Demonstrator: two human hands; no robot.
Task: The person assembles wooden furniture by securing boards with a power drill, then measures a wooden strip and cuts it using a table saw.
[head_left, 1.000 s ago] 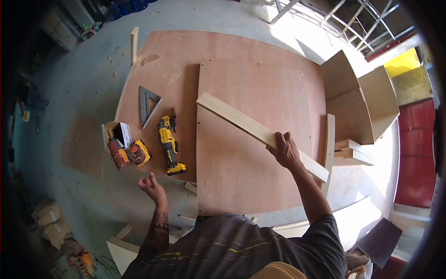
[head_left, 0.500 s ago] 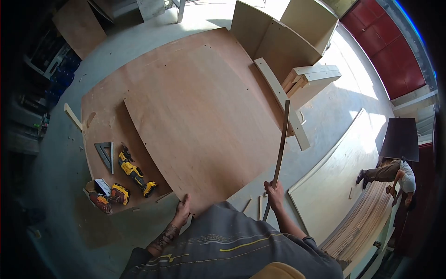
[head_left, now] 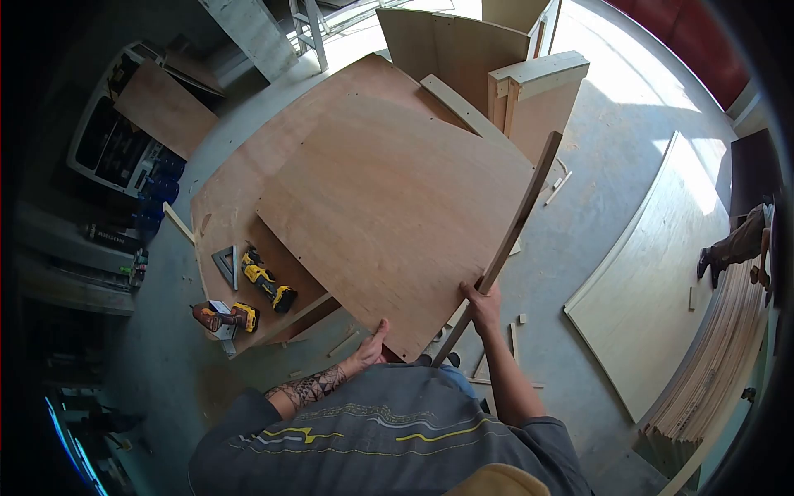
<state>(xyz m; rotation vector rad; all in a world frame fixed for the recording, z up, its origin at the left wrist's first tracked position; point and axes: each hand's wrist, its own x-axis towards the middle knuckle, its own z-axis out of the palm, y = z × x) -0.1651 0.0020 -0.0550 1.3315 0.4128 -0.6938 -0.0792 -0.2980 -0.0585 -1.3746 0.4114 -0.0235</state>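
Note:
A large plywood panel (head_left: 389, 215) lies over a bigger plywood-topped work surface (head_left: 227, 194), with its near corner jutting out toward my body. My left hand (head_left: 372, 347) grips the panel's near edge, thumb on top and fingers curled underneath. In my right hand (head_left: 485, 307) is a long narrow wooden strip (head_left: 529, 202), held tilted along the panel's right edge. The strip's lower end reaches down beside my waist. Left of the panel, a yellow-and-black cordless power tool (head_left: 266, 281) rests beside a grey speed square (head_left: 225, 266) and a cordless drill (head_left: 225, 317).
Pale board (head_left: 438, 97) and a wooden frame piece (head_left: 542, 73) stand beyond the panel. A light sheet (head_left: 653, 273) lies on the floor at right, near a stack of sheets (head_left: 715, 355). A person (head_left: 736, 244) stands there. Offcuts (head_left: 514, 343) litter the floor.
My view has swung left. The near corner of the panel has shifted right relative to the work surface, and the strip in my right hand has come against the panel's right side.

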